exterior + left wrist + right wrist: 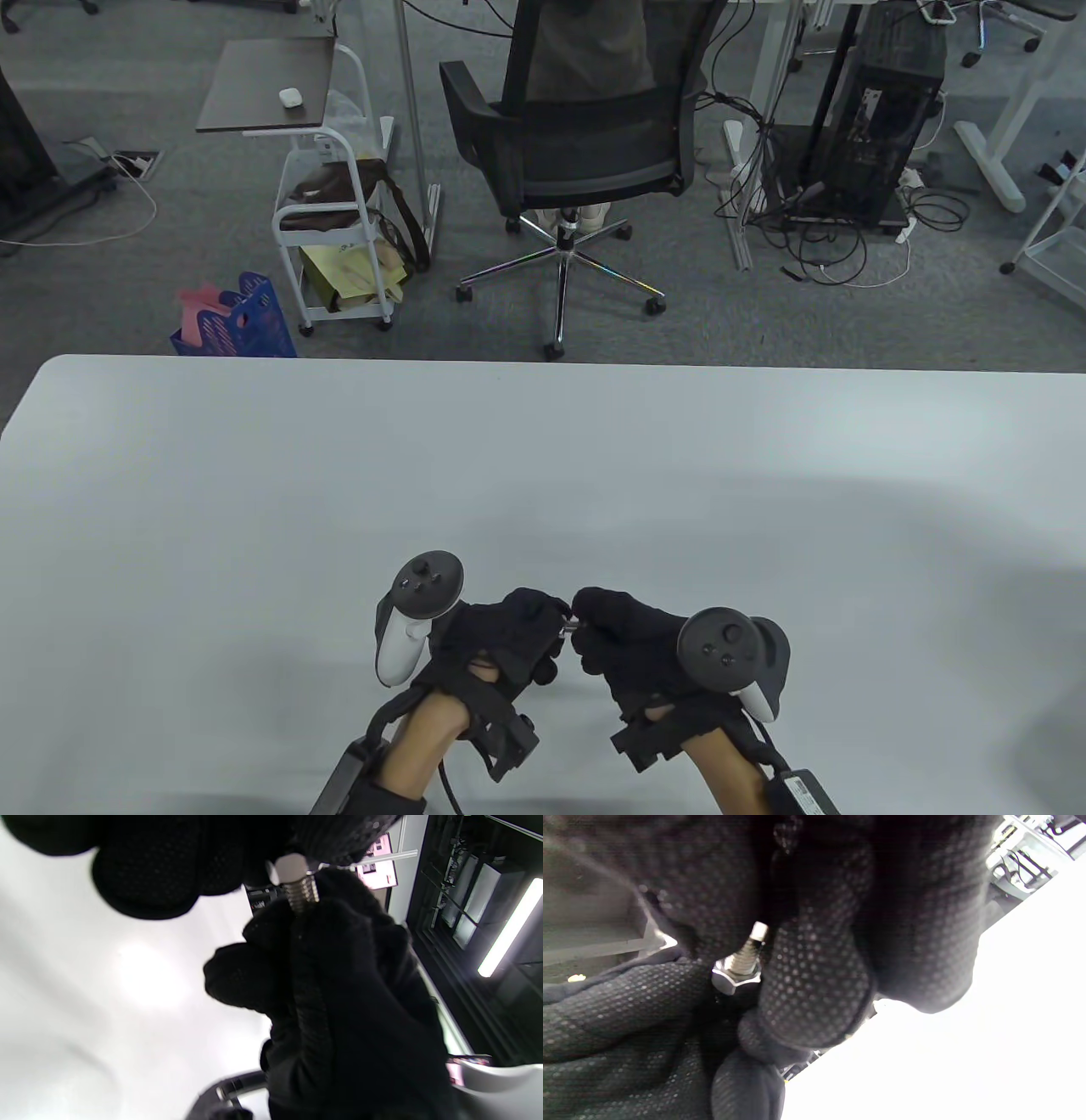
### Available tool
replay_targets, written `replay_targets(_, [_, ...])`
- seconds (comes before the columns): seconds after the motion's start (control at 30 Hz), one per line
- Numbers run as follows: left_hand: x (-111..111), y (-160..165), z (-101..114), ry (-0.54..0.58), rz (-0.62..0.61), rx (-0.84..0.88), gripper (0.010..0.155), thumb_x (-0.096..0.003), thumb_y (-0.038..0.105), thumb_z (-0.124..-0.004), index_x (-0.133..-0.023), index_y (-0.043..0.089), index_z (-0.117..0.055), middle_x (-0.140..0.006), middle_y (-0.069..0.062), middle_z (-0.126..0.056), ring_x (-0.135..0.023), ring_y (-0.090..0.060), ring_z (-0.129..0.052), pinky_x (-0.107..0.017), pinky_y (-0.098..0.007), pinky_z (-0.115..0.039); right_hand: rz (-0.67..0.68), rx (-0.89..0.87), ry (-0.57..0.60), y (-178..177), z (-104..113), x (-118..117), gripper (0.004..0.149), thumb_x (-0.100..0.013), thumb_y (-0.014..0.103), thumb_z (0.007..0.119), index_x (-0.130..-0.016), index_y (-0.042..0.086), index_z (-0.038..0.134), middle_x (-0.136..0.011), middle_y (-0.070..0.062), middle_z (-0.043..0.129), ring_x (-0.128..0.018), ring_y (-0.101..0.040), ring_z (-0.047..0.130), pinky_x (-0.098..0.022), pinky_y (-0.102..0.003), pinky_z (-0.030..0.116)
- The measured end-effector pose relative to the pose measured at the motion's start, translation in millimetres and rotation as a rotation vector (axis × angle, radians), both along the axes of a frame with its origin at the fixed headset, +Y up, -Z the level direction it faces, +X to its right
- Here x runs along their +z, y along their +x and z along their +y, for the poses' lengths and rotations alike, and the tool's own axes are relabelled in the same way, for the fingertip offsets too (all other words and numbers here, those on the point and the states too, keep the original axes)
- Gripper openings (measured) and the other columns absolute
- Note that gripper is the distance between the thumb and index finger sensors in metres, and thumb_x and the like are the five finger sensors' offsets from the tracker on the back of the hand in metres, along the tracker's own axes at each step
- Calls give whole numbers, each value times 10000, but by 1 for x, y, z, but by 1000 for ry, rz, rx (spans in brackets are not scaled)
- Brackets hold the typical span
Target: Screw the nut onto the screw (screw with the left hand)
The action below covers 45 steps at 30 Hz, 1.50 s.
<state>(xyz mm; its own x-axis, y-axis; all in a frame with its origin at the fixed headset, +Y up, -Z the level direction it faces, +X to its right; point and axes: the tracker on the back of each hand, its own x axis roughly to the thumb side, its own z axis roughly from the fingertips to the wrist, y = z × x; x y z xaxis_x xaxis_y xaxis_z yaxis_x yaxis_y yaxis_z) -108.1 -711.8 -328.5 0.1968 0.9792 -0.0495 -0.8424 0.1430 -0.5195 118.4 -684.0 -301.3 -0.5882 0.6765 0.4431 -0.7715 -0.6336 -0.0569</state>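
Both gloved hands meet just above the table (543, 475), near its front edge. Between them lies the screw (302, 891), its shank pinched in the right hand (632, 649), while the left hand (501, 637) grips the nut (734, 978) already seated on the thread. Threading looks underway; next, I judge, the left fingers (814, 984) must re-grip and twist again, keeping the nut square to the thread.

A threaded screw (746, 952) is seen tilted between black dotted glove fingers (814, 984). A hex nut (734, 978) is seated on its thread, touching the gloved fingers below it (628, 1005). The screw's far end is bare. A bright white surface (967, 1060) is seen at the lower right.
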Motion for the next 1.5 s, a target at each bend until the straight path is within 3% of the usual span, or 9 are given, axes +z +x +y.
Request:
replay_targets(0.07, [1, -2, -1, 2, 39, -14, 670, -447, 434, -707, -979, 29, -658, -831, -309, -781, -530, -469, -895, -434, -603, -699, 3, -12, 7, 0, 0, 1, 476, -309, 338, 949, -741, 149, 887, -605, -82, 1044, -278, -123, 1190, -279, -358, 1052])
replay_targets(0.17, [1, 0, 0, 27, 50, -53, 566, -438, 393, -722, -847, 11, -807, -741, -304, -867, -458, -475, -927, -390, -611, -719, -1, 10, 12, 0, -2, 0, 474, -311, 343, 943, -740, 150, 889, -597, -80, 1049, -273, -121, 1193, -276, -356, 1053])
replay_targets(0.43, [2, 1, 1, 26, 71, -82, 545, -438, 371, -713, -838, 6, -776, -721, -297, -858, -440, -457, -927, -377, -604, -724, 47, 70, -29, -5, -5, 0, 520, -315, 324, 961, -786, 126, 863, -655, -110, 1018, -338, -156, 1179, -320, -380, 1031])
replay_targets(0.6, [1, 2, 1, 10, -16, -25, 552, -451, 328, -707, -917, 33, -685, -804, -279, -785, -525, -448, -892, -436, -597, -698, 26, 88, 28, -4, -2, 2, 489, -311, 319, 958, -759, 140, 879, -628, -101, 1030, -306, -138, 1180, -302, -372, 1038])
replay_targets(0.7, [3, -1, 0, -3, 27, -20, 688, -449, 436, -702, -997, 30, -617, -847, -306, -758, -550, -467, -886, -448, -605, -694, 16, 87, 46, -2, -1, 2, 484, -307, 325, 955, -750, 143, 885, -617, -92, 1038, -292, -133, 1185, -295, -367, 1042])
replay_targets(0.87, [2, -1, 1, 17, 56, -66, 555, -440, 384, -726, -840, 9, -807, -742, -307, -861, -462, -478, -925, -394, -615, -717, 13, 116, 73, -5, -1, 4, 477, -312, 329, 942, -747, 141, 889, -609, -82, 1052, -291, -139, 1202, -285, -365, 1047])
replay_targets(1.1, [2, -2, -1, -2, 33, -24, 680, -450, 424, -698, -1000, 35, -608, -859, -304, -747, -555, -461, -886, -449, -600, -695, 1, 115, 104, -4, 1, 5, 474, -313, 338, 938, -743, 144, 889, -606, -84, 1056, -289, -136, 1205, -280, -363, 1046])
replay_targets(1.27, [2, -1, -1, 5, 60, -68, 565, -441, 396, -723, -841, 6, -809, -752, -315, -855, -466, -483, -924, -394, -616, -717, 6, 128, 109, -5, -1, 5, 476, -312, 341, 938, -745, 148, 888, -608, -77, 1052, -294, -135, 1199, -287, -365, 1043])
replay_targets(1.5, [3, -1, -2, -9, 33, -37, 663, -452, 417, -692, -985, 29, -627, -844, -303, -758, -544, -459, -889, -443, -598, -697, 7, 116, 102, -5, 0, 5, 473, -312, 340, 938, -743, 152, 889, -608, -72, 1052, -292, -132, 1196, -290, -363, 1042])
